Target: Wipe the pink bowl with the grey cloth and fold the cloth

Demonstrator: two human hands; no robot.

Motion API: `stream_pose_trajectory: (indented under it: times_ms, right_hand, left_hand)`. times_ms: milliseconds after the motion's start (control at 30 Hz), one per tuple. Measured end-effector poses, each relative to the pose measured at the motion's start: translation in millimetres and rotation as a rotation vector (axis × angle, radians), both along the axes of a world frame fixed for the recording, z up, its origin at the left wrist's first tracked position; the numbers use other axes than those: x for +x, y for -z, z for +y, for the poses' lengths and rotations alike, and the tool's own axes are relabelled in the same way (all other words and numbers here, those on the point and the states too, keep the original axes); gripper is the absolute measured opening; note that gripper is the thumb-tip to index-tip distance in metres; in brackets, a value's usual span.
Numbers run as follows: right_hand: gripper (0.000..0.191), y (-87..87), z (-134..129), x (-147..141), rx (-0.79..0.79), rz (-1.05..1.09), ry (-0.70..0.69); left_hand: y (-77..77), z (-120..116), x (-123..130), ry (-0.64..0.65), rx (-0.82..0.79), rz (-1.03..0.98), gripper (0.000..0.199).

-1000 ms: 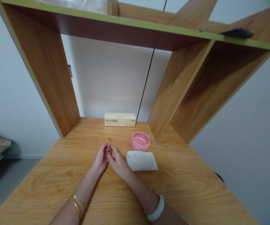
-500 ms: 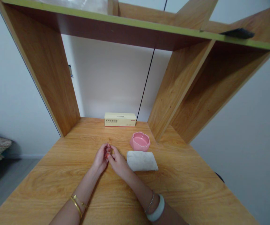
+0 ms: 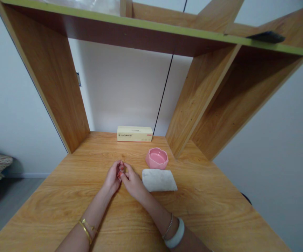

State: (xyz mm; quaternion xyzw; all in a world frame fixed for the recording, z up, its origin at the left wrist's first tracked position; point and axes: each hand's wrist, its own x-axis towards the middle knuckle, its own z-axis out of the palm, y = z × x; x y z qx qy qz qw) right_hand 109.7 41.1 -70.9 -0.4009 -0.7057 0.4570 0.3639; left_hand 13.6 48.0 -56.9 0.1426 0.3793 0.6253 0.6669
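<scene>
My left hand [image 3: 112, 175] rests on the wooden table with its fingers curled inward, the palm side partly facing up. Against it lies my right hand [image 3: 132, 180], seen from the back, its fingers bent and touching the left fingertips. Red nails show where the two hands meet, and I see no object between them. Close to the right wrist lies a folded light grey cloth [image 3: 159, 180]. Just behind that cloth stands a pink faceted bowl [image 3: 157, 158] with an angular rim.
A cream-coloured long box [image 3: 135, 134] with printed lettering stands at the back by the wall. Wooden side panels [image 3: 54, 80] and an overhead shelf [image 3: 130, 29] frame the table [image 3: 88, 189]. A dark flat object [image 3: 267, 37] sits on the shelf's right part.
</scene>
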Motion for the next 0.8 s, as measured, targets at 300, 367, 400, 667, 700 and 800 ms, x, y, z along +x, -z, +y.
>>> stream_pose_trajectory:
  times_ms: [300, 367, 400, 667, 700, 800]
  right_hand:
    - [0.042, -2.8, -0.8, 0.2, -0.008, 0.009, 0.005]
    - [0.041, -2.1, -0.7, -0.4, -0.005, 0.017, 0.013]
    - [0.04, -1.6, -0.6, -0.7, -0.001, 0.02, 0.021]
    - [0.041, 1.9, 1.3, -0.7, 0.002, 0.019, 0.01]
    - [0.041, 1.9, 1.5, -0.5, -0.003, 0.018, 0.007]
    - [0.042, 1.0, 1.6, 0.0, -0.02, 0.007, -0.005]
  left_hand:
    - [2.0, 1.4, -0.1, 0.005, 0.005, -0.007, 0.015]
    - [2.4, 1.8, -0.3, 0.008, 0.006, -0.002, 0.016]
    - [2.5, 1.8, -0.4, 0.01, 0.007, 0.002, 0.016]
    - [1.5, 1.0, 0.3, -0.002, 0.007, 0.001, 0.016]
    - [1.7, 1.1, 0.3, -0.003, 0.008, -0.001, 0.016]
    - [1.8, 1.2, 0.1, -0.001, 0.007, -0.005, 0.015]
